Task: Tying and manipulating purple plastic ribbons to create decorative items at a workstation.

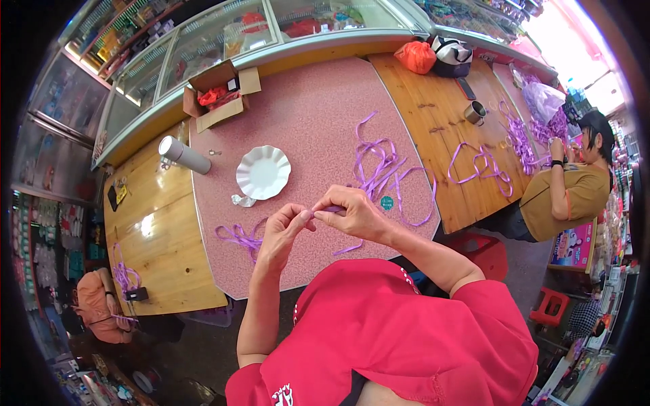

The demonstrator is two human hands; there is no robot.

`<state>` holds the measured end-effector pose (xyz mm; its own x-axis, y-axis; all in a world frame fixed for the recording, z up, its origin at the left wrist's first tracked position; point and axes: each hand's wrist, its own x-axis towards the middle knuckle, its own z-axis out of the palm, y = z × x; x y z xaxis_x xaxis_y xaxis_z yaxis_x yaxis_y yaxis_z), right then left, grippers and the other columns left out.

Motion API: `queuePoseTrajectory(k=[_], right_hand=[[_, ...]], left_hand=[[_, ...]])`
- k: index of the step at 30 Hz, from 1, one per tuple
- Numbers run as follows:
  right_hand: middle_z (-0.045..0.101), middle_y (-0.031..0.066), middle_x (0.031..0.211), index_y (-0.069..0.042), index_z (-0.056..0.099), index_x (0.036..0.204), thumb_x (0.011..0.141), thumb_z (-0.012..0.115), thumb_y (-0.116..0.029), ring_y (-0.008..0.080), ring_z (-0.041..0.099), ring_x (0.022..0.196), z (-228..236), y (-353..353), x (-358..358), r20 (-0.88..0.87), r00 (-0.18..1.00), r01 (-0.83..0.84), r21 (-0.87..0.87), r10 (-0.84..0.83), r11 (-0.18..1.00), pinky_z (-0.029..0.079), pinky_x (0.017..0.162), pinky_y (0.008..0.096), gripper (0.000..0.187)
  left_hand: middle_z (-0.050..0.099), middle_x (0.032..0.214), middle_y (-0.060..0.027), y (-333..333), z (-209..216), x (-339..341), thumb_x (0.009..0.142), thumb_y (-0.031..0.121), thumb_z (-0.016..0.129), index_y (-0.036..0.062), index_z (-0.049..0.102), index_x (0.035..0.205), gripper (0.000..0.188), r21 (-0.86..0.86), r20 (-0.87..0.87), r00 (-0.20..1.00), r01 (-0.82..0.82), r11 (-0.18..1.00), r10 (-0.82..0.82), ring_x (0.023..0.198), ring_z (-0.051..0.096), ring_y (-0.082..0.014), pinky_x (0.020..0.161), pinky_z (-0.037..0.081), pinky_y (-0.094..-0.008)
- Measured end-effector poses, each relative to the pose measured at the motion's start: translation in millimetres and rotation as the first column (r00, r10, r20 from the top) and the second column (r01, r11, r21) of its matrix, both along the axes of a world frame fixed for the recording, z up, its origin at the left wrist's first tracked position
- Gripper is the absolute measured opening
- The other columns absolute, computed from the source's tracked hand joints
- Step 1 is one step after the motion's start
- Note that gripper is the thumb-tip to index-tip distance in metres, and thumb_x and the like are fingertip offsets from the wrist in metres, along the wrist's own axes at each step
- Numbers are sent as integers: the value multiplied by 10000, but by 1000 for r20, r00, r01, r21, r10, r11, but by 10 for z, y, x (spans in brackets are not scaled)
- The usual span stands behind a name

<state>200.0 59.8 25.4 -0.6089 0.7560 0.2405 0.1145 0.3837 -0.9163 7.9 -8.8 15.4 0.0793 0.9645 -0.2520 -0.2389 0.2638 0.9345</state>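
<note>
Over the near part of the pink speckled table (318, 101), my two hands meet fingertip to fingertip. My right hand (351, 208) is closed in a pinch on a purple ribbon (333, 210), of which only a short bit shows. The fingers of my left hand (283, 233) pinch at the other end of this bit; its tip is mostly hidden by them. A loose tangle of purple ribbon (380, 164) lies beyond my right hand. Beside my left wrist rests a smaller ribbon bundle (237, 235). A cut ribbon piece (348, 249) lies near the table's front edge.
A white scalloped plate (264, 173), crumpled foil (242, 201), a grey bottle (184, 155) and an open carton (223, 95) stand farther off. Wooden tables flank mine, with a metal cup (474, 113) at right. Co-workers sit at right (569, 189) and left (101, 304), with purple ribbons.
</note>
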Motion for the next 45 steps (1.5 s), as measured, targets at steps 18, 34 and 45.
queuePoseTrajectory(k=[18, 34, 45], right_hand=[[610, 74, 789, 2, 677, 926, 866, 702, -109, 149, 582, 729, -9, 27, 78, 29, 999, 31, 2, -31, 1000, 457, 633, 285, 128], [632, -9, 838, -9, 687, 939, 884, 712, -117, 42, 539, 754, -33, 131, 96, -213, 977, -91, -488, -18, 868, 439, 641, 221, 123], [578, -45, 726, -11, 699, 885, 912, 689, -177, 26, 478, 641, 91, -10, -7, -168, 978, 4, -578, -124, 816, 357, 526, 217, 169]], left_hand=[[614, 919, -62, 5, 33, 193, 864, 88, 667, 52, 590, 945, 117, 609, -739, 508, 224, 760, 442, 913, 598, -255, 993, 365, -413], [631, 1002, -93, -100, 89, 159, 954, 97, 594, 33, 594, 981, 69, 88, 579, 799, -258, 962, 161, 920, 591, -178, 871, 464, -309], [625, 1042, -120, 34, 245, 218, 893, 11, 610, 21, 570, 949, 70, 684, -690, 524, 243, 688, 500, 997, 585, -282, 882, 441, -387]])
